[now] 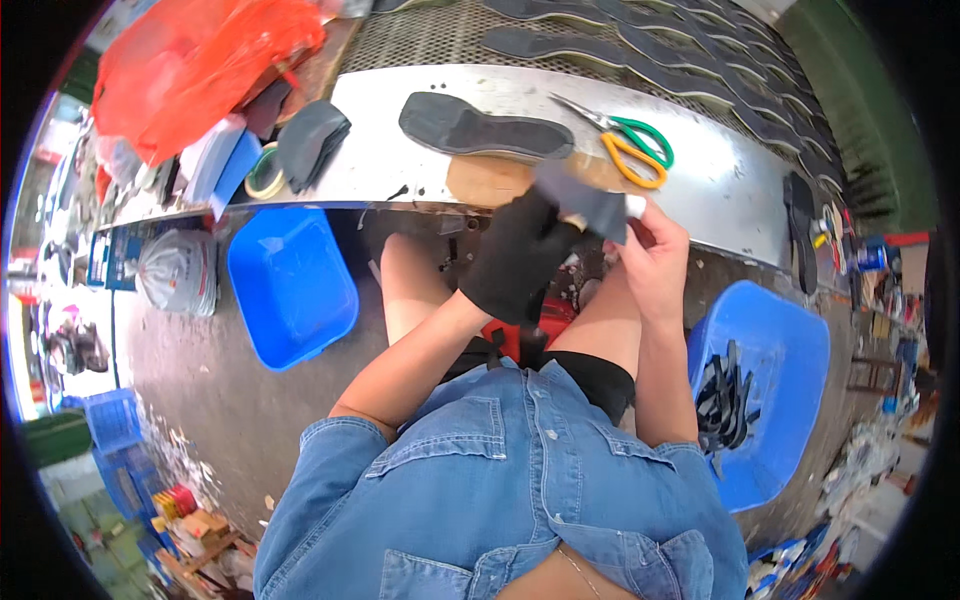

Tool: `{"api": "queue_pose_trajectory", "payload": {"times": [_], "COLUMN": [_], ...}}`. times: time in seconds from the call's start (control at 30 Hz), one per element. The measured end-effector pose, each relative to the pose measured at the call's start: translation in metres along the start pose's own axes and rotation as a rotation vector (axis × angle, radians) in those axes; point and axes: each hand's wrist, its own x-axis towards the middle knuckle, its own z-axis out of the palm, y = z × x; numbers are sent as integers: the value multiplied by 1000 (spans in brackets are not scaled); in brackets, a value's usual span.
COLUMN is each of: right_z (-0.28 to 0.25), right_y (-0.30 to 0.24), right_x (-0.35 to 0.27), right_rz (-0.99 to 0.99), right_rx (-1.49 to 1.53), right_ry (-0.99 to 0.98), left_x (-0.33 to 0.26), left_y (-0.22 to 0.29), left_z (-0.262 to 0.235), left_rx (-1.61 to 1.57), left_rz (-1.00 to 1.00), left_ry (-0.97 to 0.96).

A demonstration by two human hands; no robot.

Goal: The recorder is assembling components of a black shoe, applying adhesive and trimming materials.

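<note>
Gloved left hand (518, 255) and bare right hand (655, 250) pinch a dark grey piece (602, 213), best steadied with even fingertip pressure.

The worktop (720, 205) had a shiny metal strip along its near side and metal mesh (410, 45) behind. On the strip lay a dark sole (485, 128), scissors (628, 142) with green and yellow handles, a tan board (480, 182) at the near edge, a dark stack (313, 145) and a tape roll (264, 172). Rows of soles (670, 80) lay on the mesh.
</note>
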Motion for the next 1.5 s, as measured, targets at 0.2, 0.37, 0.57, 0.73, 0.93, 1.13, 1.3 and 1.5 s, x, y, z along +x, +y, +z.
{"api": "queue_pose_trajectory", "payload": {"times": [0.2,0.37,0.57,0.73,0.93,1.13,1.3,1.5], "right_z": [29,90,55,71,53,33,58,38], "right_y": [-26,-51,-42,12,16,32,18,40], "right_x": [-5,-10,6,11,23,41,92,126], "right_rz": [-109,-453,-98,-161,300,10,-597,-143], "right_rx": [-278,-907,-173,-154,325,-112,-1026,-791], "right_ry": [254,-288,-92,-306,-476,-212,-82,-249], "left_x": [-64,-73,-47,-38,-39,-53,-46,-46], "left_y": [7,16,-4,-9,-13,-16,-5,-14], "left_z": [-17,3,-46,-44,-50,-78,-116,-122], "left_rx": [-150,-836,-1218,-1116,-1107,-799,-1054,-1057], "left_rz": [-207,-457,-590,-406,-440,-731,-663,-546], "left_ry": [181,186,217,112,213,299,450,427]}}
